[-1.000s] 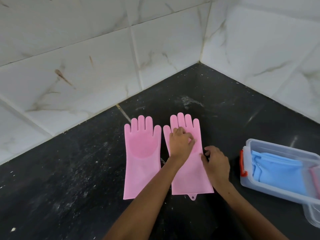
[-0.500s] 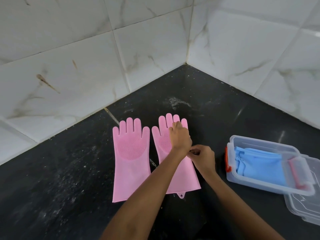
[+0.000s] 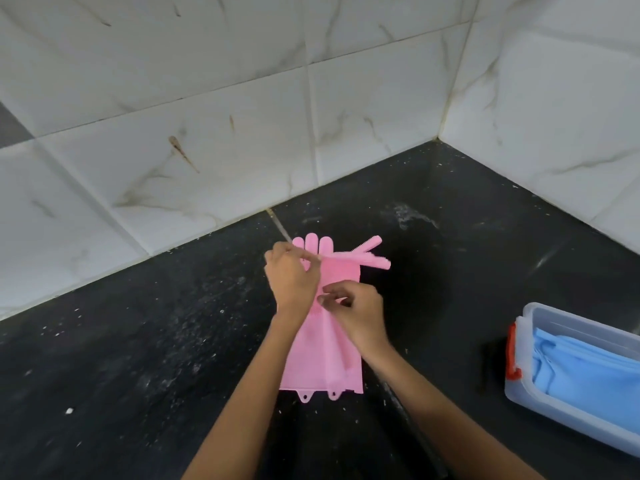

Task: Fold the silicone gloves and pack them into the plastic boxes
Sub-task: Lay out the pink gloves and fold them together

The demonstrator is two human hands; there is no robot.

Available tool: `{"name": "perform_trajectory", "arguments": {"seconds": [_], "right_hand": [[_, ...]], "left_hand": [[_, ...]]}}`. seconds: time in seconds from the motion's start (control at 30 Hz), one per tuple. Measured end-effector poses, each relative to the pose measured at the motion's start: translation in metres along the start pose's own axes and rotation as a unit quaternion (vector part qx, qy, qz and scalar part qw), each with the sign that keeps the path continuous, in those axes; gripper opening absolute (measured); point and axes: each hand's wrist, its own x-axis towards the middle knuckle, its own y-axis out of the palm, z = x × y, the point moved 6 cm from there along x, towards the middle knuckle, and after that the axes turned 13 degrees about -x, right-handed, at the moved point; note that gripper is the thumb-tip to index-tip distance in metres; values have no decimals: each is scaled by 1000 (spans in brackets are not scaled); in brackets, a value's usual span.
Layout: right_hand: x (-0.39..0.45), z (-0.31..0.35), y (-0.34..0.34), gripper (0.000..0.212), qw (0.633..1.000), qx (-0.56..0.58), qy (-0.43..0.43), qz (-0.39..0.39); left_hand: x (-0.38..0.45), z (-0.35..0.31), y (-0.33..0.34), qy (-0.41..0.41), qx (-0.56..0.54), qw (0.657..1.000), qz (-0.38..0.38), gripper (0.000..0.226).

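Black stone counter point(image 3: 138, 341) under a tiled corner carries the work: the left hand point(image 3: 292, 282) and right hand point(image 3: 356, 315) both pinch the pink gloves point(image 3: 322, 368), stacked flat beneath them. Blue gloves point(image 3: 585, 368) already fill the plastic box point(image 3: 540, 403) well to the right, so the pink pair apparently awaits folding and packing.

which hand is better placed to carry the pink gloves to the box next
Right, probably: the right hand rests on the stacked pink gloves on the side nearer the plastic box; the left hand sits farther away.
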Motion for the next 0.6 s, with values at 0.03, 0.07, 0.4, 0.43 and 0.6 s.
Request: {"name": "perform_trajectory", "arguments": {"seconds": [0.03,0.07,0.4,0.43,0.6], "right_hand": [[0,4,14,16,1000,-7,-6,21],[0,5,27,17,999,-27,-7,46],[21,-38,4,19,950,-308,38,3],[24,-34,4,21,951,-309,30,1],[40,-2,10,40,955,-293,-25,-40]], "left_hand": [[3,15,-7,-25,14,1000,-7,11],[6,31,-12,-53,24,998,-7,15],[5,86,-8,-124,77,989,3,15],[5,86,-8,-120,81,989,4,15],[4,86,-4,-105,107,989,7,18]]}}
